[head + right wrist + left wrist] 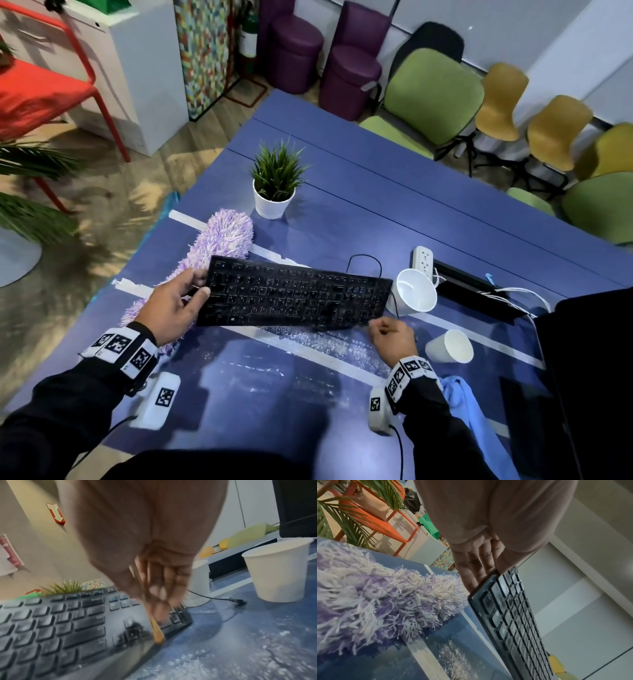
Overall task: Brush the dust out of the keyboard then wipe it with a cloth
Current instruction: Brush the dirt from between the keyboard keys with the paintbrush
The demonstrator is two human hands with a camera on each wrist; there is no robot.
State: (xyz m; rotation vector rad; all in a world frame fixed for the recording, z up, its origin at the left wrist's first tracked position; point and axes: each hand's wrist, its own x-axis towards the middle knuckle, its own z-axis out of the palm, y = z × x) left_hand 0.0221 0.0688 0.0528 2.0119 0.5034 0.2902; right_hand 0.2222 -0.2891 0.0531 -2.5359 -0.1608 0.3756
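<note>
The black keyboard [294,294] is lifted off the blue table, far edge raised, its keys dusted white [60,628]. My left hand [178,301] grips its left end, thumb on the keys and fingers behind the edge [477,566]. My right hand [390,334] is at the keyboard's near right corner, fingers curled round a thin brush with a yellowish wooden handle [157,632]; its bristles are hidden. White dust [325,342] lies on the table under the keyboard. A light blue cloth [469,407] lies beside my right wrist.
A fluffy purple duster [219,243] lies behind my left hand. Two white paper cups [416,291] [450,346] lie tipped at the right, near a power strip [423,258] and a dark monitor [582,377]. A potted plant [274,185] stands further back.
</note>
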